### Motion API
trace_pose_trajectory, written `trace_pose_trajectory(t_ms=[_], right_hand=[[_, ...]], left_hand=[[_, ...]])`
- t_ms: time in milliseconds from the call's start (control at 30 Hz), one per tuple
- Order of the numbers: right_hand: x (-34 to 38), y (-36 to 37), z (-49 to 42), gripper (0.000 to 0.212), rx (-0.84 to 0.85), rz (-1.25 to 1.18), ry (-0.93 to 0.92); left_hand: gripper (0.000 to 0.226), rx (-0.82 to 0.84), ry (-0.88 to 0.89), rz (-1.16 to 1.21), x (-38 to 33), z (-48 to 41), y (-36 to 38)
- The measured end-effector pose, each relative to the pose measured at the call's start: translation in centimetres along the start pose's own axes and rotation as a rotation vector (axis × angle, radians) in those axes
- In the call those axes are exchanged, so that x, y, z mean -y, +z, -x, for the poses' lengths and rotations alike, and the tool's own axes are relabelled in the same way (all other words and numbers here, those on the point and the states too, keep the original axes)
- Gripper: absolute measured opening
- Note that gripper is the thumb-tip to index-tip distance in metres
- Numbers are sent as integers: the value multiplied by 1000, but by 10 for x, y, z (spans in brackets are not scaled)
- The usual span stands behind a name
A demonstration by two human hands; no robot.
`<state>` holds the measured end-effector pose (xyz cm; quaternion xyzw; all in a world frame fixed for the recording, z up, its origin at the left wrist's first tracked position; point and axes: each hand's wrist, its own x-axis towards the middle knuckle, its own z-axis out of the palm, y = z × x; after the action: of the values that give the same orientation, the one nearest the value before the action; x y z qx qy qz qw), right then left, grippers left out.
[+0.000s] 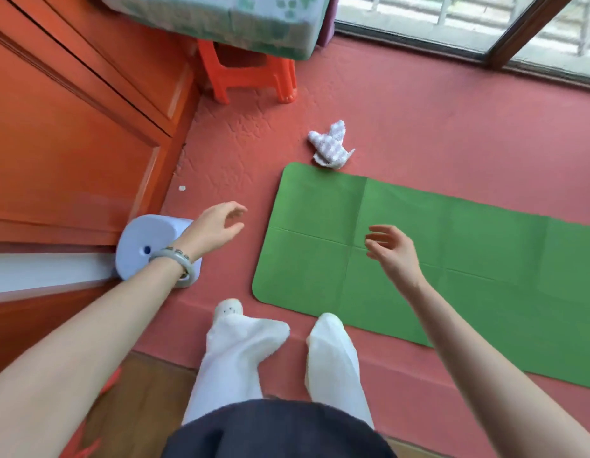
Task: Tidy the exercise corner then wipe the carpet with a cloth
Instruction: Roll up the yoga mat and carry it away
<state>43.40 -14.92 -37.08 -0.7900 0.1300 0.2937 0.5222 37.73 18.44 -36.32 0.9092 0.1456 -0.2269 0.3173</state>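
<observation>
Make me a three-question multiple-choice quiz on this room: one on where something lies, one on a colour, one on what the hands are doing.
1. Where does the white cloth lie?
A. On the carpet at the mat's far edge
B. Folded on a chair
C. Hanging on a hook

2. What colour is the exercise mat?
A. Blue
B. Green
C. Grey

3. What do the left hand and the right hand hold?
A. The cloth
B. A bottle
C. Nothing

Answers:
1. A: it sits crumpled on the red carpet, right at the mat's edge.
2. B: the flat sheet is plain green.
3. C: both hands hover with loosely bent fingers, empty.
</observation>
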Motion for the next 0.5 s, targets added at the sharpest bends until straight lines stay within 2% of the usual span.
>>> trace_pose_trajectory(t_ms=[133,300,500], right_hand=[[40,22,19,33,-9,-18,-5],[102,48,51,52,-101,-115,-37],[169,82,107,61,-302,-333,-59]], left_hand=[[39,-75,12,211,-14,14,-22],[63,-36,66,456,-16,30,-80],[82,72,214,488,-27,45,-187]])
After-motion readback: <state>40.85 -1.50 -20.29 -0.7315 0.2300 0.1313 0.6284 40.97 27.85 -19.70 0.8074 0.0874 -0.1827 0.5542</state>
